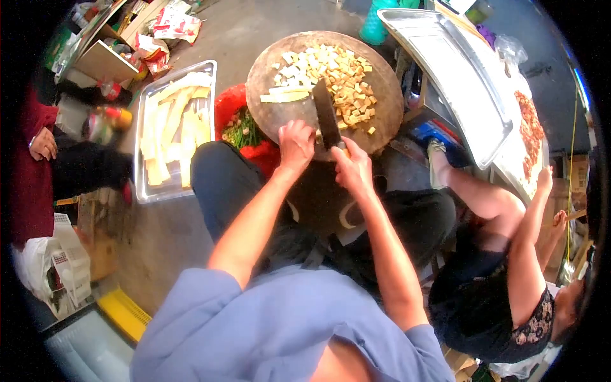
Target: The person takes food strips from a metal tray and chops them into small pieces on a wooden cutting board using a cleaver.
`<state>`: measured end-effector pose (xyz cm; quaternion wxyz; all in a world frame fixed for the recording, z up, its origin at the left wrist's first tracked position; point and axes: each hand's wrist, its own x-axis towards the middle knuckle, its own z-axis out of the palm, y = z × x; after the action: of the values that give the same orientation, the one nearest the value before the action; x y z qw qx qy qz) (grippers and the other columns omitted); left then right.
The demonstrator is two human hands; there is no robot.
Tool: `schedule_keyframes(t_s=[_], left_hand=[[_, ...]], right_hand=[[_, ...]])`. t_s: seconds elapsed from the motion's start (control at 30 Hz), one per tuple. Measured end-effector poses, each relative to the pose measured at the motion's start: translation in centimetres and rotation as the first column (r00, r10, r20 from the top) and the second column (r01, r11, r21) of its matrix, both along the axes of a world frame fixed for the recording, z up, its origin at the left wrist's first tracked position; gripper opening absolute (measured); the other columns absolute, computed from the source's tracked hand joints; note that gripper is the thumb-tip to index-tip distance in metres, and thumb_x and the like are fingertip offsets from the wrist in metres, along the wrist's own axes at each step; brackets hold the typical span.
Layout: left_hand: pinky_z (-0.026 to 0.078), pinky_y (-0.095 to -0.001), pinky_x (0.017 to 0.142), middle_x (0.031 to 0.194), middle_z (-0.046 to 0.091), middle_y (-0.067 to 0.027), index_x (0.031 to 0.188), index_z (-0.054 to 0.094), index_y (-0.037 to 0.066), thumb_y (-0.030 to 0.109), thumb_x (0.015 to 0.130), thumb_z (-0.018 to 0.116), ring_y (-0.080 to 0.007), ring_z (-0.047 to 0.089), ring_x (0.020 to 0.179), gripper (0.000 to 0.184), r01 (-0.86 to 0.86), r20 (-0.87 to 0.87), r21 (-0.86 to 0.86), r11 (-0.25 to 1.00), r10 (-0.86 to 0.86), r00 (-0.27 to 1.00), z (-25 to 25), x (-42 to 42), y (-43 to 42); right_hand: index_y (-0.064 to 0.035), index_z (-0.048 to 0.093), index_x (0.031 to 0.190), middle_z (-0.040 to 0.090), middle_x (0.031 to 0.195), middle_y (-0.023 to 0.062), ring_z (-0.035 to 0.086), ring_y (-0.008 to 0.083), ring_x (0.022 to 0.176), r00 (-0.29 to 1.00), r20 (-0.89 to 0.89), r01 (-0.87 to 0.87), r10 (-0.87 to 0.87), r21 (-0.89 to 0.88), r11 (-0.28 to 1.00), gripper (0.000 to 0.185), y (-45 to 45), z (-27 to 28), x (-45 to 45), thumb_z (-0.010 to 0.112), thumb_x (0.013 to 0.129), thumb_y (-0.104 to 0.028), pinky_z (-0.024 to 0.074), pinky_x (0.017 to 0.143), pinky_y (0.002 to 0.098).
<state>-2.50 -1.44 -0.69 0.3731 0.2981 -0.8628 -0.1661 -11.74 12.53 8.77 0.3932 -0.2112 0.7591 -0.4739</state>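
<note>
Your right grip (353,167) grasps the cleaver (326,113) by its handle; your left grip (296,144) curls by the near edge of the chopping board (386,111), its hold unclear; pale strips (285,97) lie on the board near the cubes (350,95); dicing seems in hand; the next cut likely calls for steadying a strip.

Diced food (352,95) on a chopping block (289,113) shows a food-preparation area.

Tan and pale-yellow cubes (342,76) are brightening upper centre, a blue shirt (293,325) is colouring bottom centre, a black sleeve (534,326) is showing lacy patterning, lower right
</note>
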Motion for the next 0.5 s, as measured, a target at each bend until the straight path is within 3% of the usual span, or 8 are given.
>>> schedule_keyframes(t_s=[0.03, 0.1, 0.23, 0.3, 0.4, 0.5], left_hand=[[0.041, -0.0419, 0.081, 0.085, 0.061, -0.0055, 0.082, 0.07, 0.01, 0.015, 0.079, 0.069, -0.0275, 0.057, 0.089, 0.006, -0.021, -0.02, -0.001, 1.0, 0.021, 1.0, 0.0, -0.2, 0.1], [0.04, -0.0422, 0.081, 0.088, 0.062, -0.0055, 0.082, 0.07, 0.009, 0.015, 0.079, 0.068, -0.0273, 0.057, 0.091, 0.007, -0.025, 0.017, 0.026, 0.999, 0.025, 1.0, 0.2, -0.9, -0.3], [0.041, -0.0419, 0.083, 0.09, 0.062, -0.0072, 0.082, 0.069, 0.007, 0.016, 0.08, 0.068, -0.0278, 0.056, 0.094, 0.009, 0.005, 0.056, 0.082, 0.997, -0.01, 0.998, 0.8, -0.9, -0.5], [0.041, -0.0422, 0.084, 0.09, 0.061, -0.0073, 0.084, 0.069, 0.008, 0.017, 0.081, 0.068, -0.0281, 0.057, 0.095, 0.01, -0.094, -0.117, 0.025, 0.995, 0.096, 0.988, 0.9, 0.0, -0.2], [0.041, -0.0423, 0.084, 0.09, 0.062, -0.0065, 0.086, 0.07, 0.009, 0.018, 0.081, 0.069, -0.0283, 0.057, 0.096, 0.011, -0.21, -0.044, 0.122, 0.97, 0.216, 0.975, 0.8, 1.7, 0.1], [0.04, -0.0448, 0.081, 0.09, 0.061, -0.0081, 0.083, 0.068, 0.008, 0.017, 0.078, 0.069, -0.03, 0.055, 0.095, 0.01, -0.177, -0.004, 0.091, 0.98, 0.178, 0.984, 0.6, 2.0, -0.1]], right_hand=[[-0.0058, 0.059, 0.13, 0.057, 0.068, 0.001, 0.053, 0.0082, 0.052, 0.997, 0.053, 0.061, -0.058, -0.055, 0.997, 0.044, 0.8, -0.2, -0.1, 0.066, 0.091, -0.025, 0.0457, 0.042, 0.0263], [-0.0035, 0.058, 0.131, 0.057, 0.067, 0.0011, 0.053, 0.0096, 0.05, 0.993, -0.042, 0.111, -0.114, -0.066, 0.992, 0.046, 1.7, -0.4, -0.3, 0.066, 0.091, -0.026, 0.0464, 0.043, 0.0277], [-0.003, 0.058, 0.131, 0.057, 0.066, 0.0011, 0.053, 0.0095, 0.048, 0.987, -0.065, 0.14, -0.146, -0.087, 0.986, 0.046, 2.9, 0.8, -0.2, 0.066, 0.092, -0.025, 0.0456, 0.043, 0.0268], [-0.0028, 0.058, 0.131, 0.057, 0.067, 0.0009, 0.053, 0.0095, 0.048, 0.992, -0.022, 0.122, -0.125, -0.109, 0.987, 0.045, 3.4, 1.4, 0.1, 0.065, 0.092, -0.024, 0.0454, 0.044, 0.0268], [-0.0025, 0.058, 0.131, 0.056, 0.067, -0.0002, 0.053, 0.0091, 0.049, 0.997, -0.011, 0.081, -0.083, -0.118, 0.99, 0.045, 3.6, 2.3, 1.3, 0.066, 0.092, -0.024, 0.0448, 0.044, 0.0264], [-0.0022, 0.059, 0.13, 0.057, 0.067, -0.0006, 0.053, 0.0087, 0.049, 0.999, -0.023, 0.027, -0.03, -0.113, 0.993, 0.044, 3.4, 1.9, 2.0, 0.066, 0.092, -0.024, 0.0447, 0.044, 0.0263]])
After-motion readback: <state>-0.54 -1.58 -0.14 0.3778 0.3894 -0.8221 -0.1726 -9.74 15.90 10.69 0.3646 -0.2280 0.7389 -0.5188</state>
